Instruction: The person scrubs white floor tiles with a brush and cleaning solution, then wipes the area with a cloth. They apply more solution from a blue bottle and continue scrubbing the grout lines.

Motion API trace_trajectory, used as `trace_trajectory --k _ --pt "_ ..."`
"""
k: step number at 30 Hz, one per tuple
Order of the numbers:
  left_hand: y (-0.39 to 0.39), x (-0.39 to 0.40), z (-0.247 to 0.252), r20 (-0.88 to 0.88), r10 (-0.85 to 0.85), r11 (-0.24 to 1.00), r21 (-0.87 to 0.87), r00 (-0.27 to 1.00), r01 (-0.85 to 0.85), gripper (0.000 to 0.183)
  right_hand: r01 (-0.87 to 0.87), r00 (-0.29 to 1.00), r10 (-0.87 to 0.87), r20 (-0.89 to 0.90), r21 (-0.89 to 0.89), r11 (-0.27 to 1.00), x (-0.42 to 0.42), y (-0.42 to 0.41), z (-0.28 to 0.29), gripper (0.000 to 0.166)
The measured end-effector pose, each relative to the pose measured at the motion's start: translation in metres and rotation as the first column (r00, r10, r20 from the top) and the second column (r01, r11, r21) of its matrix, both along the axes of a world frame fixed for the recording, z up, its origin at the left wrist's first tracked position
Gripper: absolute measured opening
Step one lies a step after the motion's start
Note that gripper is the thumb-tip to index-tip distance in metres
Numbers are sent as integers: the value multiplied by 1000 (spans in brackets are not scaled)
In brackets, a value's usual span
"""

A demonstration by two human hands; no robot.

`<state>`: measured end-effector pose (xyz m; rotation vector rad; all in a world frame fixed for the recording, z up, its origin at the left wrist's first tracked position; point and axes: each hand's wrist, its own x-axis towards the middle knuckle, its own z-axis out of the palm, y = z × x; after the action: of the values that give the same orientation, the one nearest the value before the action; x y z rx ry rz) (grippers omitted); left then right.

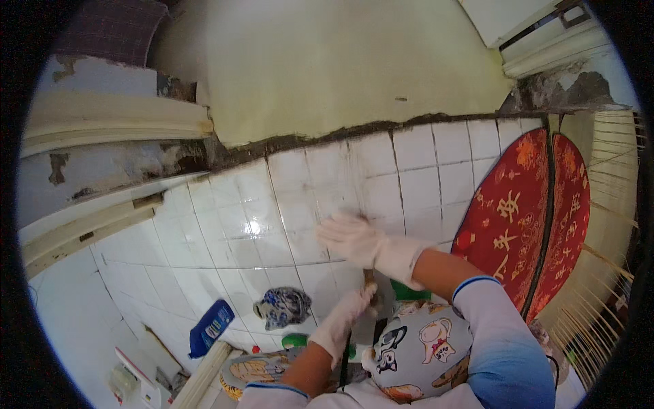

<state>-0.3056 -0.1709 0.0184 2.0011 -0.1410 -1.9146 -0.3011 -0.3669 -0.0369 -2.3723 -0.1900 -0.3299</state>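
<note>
My left hand (357, 302), in a whitish rubber glove, is closed around the lower end of a brown, stick-like tool handle (369, 277). My gloved right hand (351, 237) lies across the upper part of this tool, its fingers pointing left and blurred. It hides most of the tool, so the tool's kind and how firmly this hand grips it do not show. A small dark bit shows just beyond the knuckles. Both hands are low over white floor tiles (337, 179) with dark, dirty joints.
A crumpled blue-grey cloth (283, 307) and a blue plastic bottle (210, 327) are at the left. At the right lies a red mat (503, 220) with gold writing, near thin straw-like bristles (587, 327). Beyond the tiles, a dark broken edge (306, 140) borders yellowish flooring (347, 66).
</note>
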Motion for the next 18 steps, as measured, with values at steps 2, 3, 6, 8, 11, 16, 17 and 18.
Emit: trace_trajectory --k 2,3,6,8,11,16,17,18 --pt "-16 30 -7 -126 96 995 51 987 -90 63 29 999 -30 -24 -39 999 39 -28 11 48" --pt "-23 38 -16 -128 109 993 55 986 -103 64 25 999 -28 -27 -78 997 56 -47 14 51" --pt "-33 55 -23 -60 83 997 8 995 -83 59 192 981 -192 3 -44 980 65 -71 43 61" --pt "-27 52 -15 71 -8 999 -41 997 11 49 466 885 -462 -64 68 882 51 -72 62 68" --pt "-85 62 70 242 -215 976 43 946 211 53 736 676 -641 -363 357 575 14 -33 69 72" --pt "-62 40 39 86 49 891 -454 995 -5 54 746 663 -555 -503 388 541 30 -48 82 65" --pt "-56 58 54 20 239 884 -419 971 -209 53 671 739 -507 -444 418 612 38 -64 88 59" --pt "-52 83 67 -62 406 829 -395 912 -396 51 608 776 -474 -415 296 737 32 -93 88 56"
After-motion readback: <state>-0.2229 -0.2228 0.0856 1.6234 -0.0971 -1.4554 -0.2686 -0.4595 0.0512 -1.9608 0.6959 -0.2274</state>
